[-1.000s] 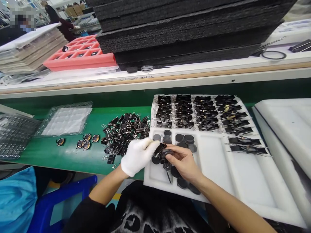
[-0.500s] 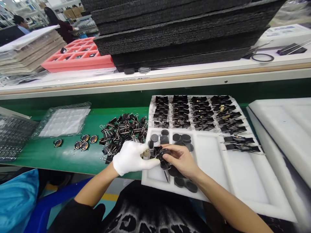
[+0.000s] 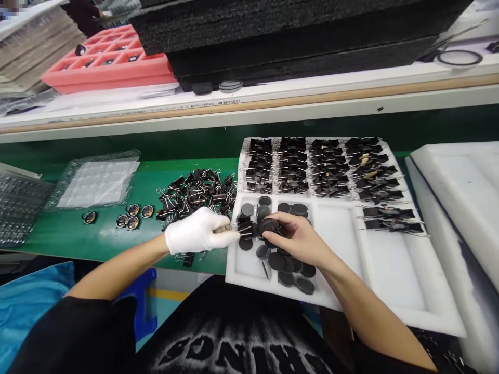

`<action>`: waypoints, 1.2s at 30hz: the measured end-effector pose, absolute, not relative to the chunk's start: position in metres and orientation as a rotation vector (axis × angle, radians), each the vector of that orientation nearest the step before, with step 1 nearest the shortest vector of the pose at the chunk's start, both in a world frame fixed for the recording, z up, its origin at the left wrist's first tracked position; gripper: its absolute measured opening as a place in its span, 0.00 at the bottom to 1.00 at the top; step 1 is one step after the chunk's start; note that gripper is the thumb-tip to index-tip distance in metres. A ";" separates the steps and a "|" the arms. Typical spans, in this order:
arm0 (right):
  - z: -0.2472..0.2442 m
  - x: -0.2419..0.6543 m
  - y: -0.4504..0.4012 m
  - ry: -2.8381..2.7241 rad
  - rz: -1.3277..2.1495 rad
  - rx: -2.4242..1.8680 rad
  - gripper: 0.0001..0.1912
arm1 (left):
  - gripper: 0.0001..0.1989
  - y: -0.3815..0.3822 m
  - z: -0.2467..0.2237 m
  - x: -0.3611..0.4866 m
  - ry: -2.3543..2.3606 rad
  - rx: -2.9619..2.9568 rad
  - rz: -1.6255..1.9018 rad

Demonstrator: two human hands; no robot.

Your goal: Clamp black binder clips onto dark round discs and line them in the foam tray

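Note:
My left hand point(image 3: 202, 230), in a white glove with beige covering at the fingertips, pinches the wire handles of a black binder clip point(image 3: 245, 226). Bare, my right hand point(image 3: 298, 236) grips a black round part point(image 3: 268, 226) between thumb and fingers, right beside the clip's mouth. Whether clip and part touch is hard to make out. Below both hands, loose dark discs point(image 3: 286, 262) lie in compartments of a white foam tray point(image 3: 339, 249). A heap of binder clips point(image 3: 198, 192) lies on the green table to the left of the tray.
Rows of clipped black parts point(image 3: 292, 166) fill the tray's far side. Several round amber-lensed pieces point(image 3: 132, 222) and a clear plastic tray point(image 3: 97, 182) lie at left. Behind the ledge point(image 3: 273, 101) stand black foam sheets point(image 3: 296, 41) and pink foam point(image 3: 113, 72). White foam blocks point(image 3: 460, 176) stand right.
My left hand has moved left, and the clip now shows clearly between the hands. My right hand still grips the round part. The view has tilted downward.

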State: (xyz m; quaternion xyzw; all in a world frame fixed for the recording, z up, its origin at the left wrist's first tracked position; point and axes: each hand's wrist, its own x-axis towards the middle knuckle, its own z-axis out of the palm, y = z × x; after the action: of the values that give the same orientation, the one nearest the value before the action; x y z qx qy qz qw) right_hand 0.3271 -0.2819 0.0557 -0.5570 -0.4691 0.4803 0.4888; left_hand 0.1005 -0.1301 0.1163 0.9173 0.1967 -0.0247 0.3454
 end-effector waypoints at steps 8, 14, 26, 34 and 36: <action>0.055 0.327 -0.285 -1.324 1.215 -1.312 0.10 | 0.23 -0.130 0.121 0.120 0.306 2.338 -0.231; 0.059 0.333 -0.286 -1.534 0.994 -1.324 0.10 | 0.20 -0.128 0.131 0.126 0.388 2.295 -0.376; 0.079 0.345 -0.307 -1.562 0.602 -1.431 0.51 | 0.22 -0.159 0.118 0.125 0.631 1.928 -0.113; 0.077 0.316 -0.301 -0.842 1.009 -1.384 0.20 | 0.18 -0.169 0.120 0.125 0.678 1.847 0.040; 0.076 0.313 -0.303 -0.802 0.992 -1.351 0.19 | 0.18 -0.169 0.122 0.125 0.678 1.826 0.052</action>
State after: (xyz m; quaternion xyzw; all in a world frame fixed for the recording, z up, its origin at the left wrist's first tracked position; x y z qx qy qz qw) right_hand 0.3127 -0.3033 0.0762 -0.5826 -0.3457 0.4276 0.5986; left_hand 0.1245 -0.1688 0.1219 0.7753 0.2878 0.0222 0.5619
